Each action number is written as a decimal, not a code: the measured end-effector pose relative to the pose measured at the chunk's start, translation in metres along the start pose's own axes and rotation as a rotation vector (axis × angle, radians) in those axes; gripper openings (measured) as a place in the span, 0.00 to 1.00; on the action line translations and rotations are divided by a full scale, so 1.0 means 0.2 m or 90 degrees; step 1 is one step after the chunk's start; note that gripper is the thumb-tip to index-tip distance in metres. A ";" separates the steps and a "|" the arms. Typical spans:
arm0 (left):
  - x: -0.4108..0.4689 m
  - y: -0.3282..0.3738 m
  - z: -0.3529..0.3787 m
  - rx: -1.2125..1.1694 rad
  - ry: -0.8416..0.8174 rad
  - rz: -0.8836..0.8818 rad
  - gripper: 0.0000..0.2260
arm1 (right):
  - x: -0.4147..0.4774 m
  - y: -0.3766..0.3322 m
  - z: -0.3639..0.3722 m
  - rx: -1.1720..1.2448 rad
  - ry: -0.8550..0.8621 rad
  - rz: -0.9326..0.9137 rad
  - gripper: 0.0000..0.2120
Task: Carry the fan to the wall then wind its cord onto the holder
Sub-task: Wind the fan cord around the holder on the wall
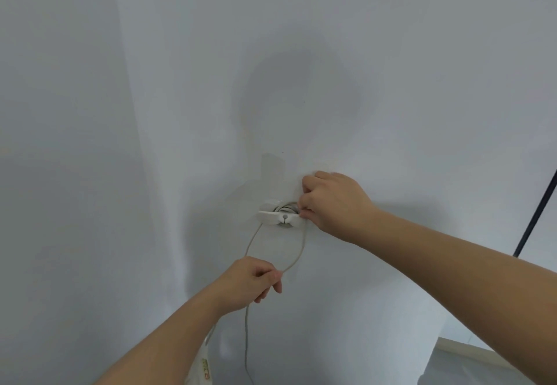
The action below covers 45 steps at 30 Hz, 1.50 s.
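Head view looks at a white wall (391, 83) where a white cord holder (278, 217) is fixed, several turns of cord (297, 259) already round it. Right hand (334, 204) pinches the cord at the holder's right end. Left hand (253, 280) below has its fingers (271, 276) closed round a hanging loop. Bottom edge shows part of the fan (202, 366); its label is unreadable.

White wall (391, 68); holder (278, 217) mounted, cord (297, 259) wound.
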<state>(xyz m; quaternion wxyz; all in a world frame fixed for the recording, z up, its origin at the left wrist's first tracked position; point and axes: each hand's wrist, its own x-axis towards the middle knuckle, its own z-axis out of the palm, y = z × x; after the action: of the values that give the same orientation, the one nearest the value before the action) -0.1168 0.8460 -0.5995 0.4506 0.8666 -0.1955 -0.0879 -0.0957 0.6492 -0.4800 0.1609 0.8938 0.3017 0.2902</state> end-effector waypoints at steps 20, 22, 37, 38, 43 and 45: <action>0.07 0.03 0.09 0.019 -0.066 -0.002 0.15 | -0.08 0.02 0.12 -0.139 0.057 -0.031 0.11; 0.08 0.01 0.09 0.045 -0.031 -0.030 0.15 | -0.08 0.02 0.13 -0.135 0.081 -0.030 0.09; 0.07 -0.11 -0.01 0.218 0.101 -0.169 0.14 | -0.09 -0.02 0.14 -0.171 0.074 -0.032 0.07; 0.07 -0.11 -0.02 0.197 0.103 -0.174 0.14 | -0.09 -0.02 0.14 -0.171 0.070 -0.030 0.07; 0.03 -0.10 -0.06 0.128 0.141 -0.161 0.23 | -0.09 -0.04 0.13 -0.159 0.056 -0.011 0.08; 0.04 -0.11 -0.08 0.125 0.187 -0.167 0.25 | -0.09 -0.05 0.12 -0.150 0.057 0.003 0.10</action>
<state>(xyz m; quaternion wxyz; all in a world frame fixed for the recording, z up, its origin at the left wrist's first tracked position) -0.0993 0.8660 -0.6079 0.3722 0.9279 -0.0208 0.0009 -0.0966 0.6428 -0.5105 0.2506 0.8556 0.2700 0.3637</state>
